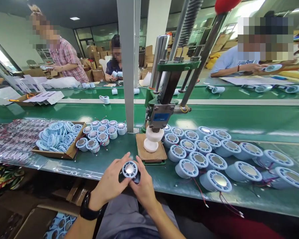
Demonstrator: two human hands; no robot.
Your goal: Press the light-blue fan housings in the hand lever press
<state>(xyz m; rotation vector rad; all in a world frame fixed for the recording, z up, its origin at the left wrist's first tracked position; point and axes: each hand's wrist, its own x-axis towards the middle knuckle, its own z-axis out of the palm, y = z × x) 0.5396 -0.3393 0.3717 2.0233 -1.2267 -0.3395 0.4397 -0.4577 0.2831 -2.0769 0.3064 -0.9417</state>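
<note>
Between my two hands, just past the bench's front edge, is a light-blue round motor housing (130, 169) with a silver disc in its ringed top. My left hand (112, 181) curves around its left side, thumb at the near rim. On the right side, my right hand (144, 186) grips it with thumb and fingers. Beyond my hands stands a hand press (161, 116), its white round pusher (154, 134) above a white round seat (150, 145) on a cardboard-covered base (139, 151). The underside of the held housing is hidden.
Several finished-looking ringed housings (198, 160) with red wires stand right of the press. Left are several ringless housings (92, 134) and a cardboard tray (72, 153) of blue rings (57, 136). A grey post (129, 66) rises behind. Co-workers (67, 56) handle parts across the green conveyor (94, 111).
</note>
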